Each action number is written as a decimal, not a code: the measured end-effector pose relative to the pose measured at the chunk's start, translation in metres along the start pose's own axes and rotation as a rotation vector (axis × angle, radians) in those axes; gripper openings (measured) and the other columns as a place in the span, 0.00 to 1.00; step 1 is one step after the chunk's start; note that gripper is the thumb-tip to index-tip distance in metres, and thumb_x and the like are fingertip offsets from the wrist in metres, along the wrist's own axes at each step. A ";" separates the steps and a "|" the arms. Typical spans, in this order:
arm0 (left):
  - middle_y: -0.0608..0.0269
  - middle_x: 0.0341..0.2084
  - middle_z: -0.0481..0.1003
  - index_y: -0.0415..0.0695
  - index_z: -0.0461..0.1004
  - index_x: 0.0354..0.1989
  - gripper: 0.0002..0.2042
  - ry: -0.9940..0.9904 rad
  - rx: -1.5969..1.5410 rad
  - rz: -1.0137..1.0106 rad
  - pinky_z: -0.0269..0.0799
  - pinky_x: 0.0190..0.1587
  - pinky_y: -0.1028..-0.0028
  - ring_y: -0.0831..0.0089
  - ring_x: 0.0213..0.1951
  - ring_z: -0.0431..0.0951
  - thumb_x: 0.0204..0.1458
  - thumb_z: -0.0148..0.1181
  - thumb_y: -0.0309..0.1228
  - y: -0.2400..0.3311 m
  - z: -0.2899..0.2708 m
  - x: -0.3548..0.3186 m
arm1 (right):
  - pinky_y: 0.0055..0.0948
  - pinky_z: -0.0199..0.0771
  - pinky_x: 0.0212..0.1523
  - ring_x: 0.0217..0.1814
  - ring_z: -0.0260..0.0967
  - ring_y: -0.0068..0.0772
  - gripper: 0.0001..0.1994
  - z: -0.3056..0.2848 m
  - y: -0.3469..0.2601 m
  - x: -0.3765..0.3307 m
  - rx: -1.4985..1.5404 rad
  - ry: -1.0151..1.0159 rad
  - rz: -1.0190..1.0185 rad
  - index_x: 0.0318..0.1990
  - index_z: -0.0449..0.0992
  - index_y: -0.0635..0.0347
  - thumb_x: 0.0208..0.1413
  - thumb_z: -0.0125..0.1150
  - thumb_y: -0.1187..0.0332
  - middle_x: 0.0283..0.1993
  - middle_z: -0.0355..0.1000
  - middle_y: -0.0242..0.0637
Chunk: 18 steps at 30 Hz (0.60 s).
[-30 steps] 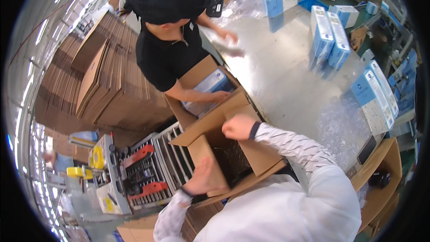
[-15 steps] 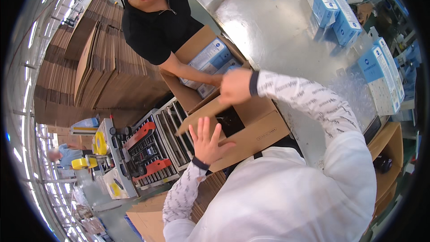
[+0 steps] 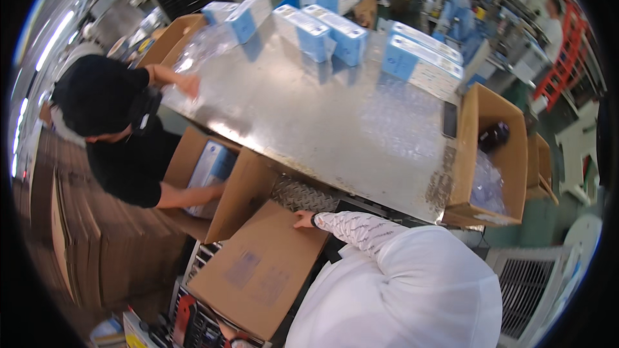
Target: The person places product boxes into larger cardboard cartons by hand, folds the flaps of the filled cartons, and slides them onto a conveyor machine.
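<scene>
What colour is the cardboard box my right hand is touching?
The cardboard box is brown with greyish patches on top; best seen in the head view.

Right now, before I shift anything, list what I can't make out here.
In the head view:
Left hand: fingers hidden by the cardboard box.
The box's underside: hidden by its upper face.
Co-worker's lower hand: fingertips hidden by the open carton's side panel.
Dark object inside the right-hand carton: too blurred to identify.
</scene>
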<state>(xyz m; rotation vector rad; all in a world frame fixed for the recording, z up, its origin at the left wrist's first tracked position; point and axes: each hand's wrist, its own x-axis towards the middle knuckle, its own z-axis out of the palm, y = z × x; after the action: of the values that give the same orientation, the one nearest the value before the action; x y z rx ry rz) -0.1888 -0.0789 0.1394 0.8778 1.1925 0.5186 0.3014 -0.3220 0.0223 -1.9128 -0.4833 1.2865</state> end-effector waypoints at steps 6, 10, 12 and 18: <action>0.63 0.59 0.59 0.56 0.59 0.59 0.27 0.291 -0.042 -0.368 0.62 0.52 0.47 0.50 0.55 0.60 0.54 0.44 0.55 -0.034 -0.075 -0.004 | 0.26 0.71 0.37 0.39 0.67 0.24 0.28 0.015 -0.188 -0.134 0.571 -0.497 -0.614 0.52 0.63 0.57 0.40 0.65 0.75 0.38 0.68 0.34; 0.65 0.56 0.62 0.54 0.61 0.58 0.35 -0.331 -0.021 -0.290 0.60 0.54 0.53 0.56 0.56 0.62 0.49 0.43 0.66 -0.019 0.122 -0.005 | 0.34 0.70 0.41 0.39 0.68 0.38 0.29 0.064 -0.225 -0.190 0.038 -0.523 -0.873 0.49 0.61 0.56 0.36 0.67 0.65 0.39 0.67 0.40; 0.61 0.51 0.67 0.47 0.65 0.55 0.35 -0.567 -0.184 -0.121 0.61 0.55 0.62 0.62 0.55 0.65 0.51 0.42 0.65 0.013 0.216 -0.025 | 0.40 0.69 0.44 0.43 0.67 0.47 0.28 0.081 -0.208 -0.175 -0.129 -0.424 -0.910 0.49 0.63 0.54 0.36 0.64 0.64 0.42 0.67 0.42; 0.47 0.60 0.59 0.33 0.51 0.63 0.32 -0.085 0.466 0.462 0.57 0.59 0.65 0.57 0.57 0.62 0.54 0.58 0.31 0.010 0.295 -0.030 | 0.45 0.66 0.50 0.52 0.64 0.47 0.12 -0.115 -0.164 -0.167 -0.196 0.493 -1.229 0.35 0.76 0.56 0.39 0.65 0.67 0.46 0.70 0.41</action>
<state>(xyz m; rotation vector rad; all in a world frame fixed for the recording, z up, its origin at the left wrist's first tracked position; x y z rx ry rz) 0.0811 -0.1872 0.1972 1.5801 1.0474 0.5731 0.3520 -0.3739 0.2728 -1.4842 -1.2583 -0.0260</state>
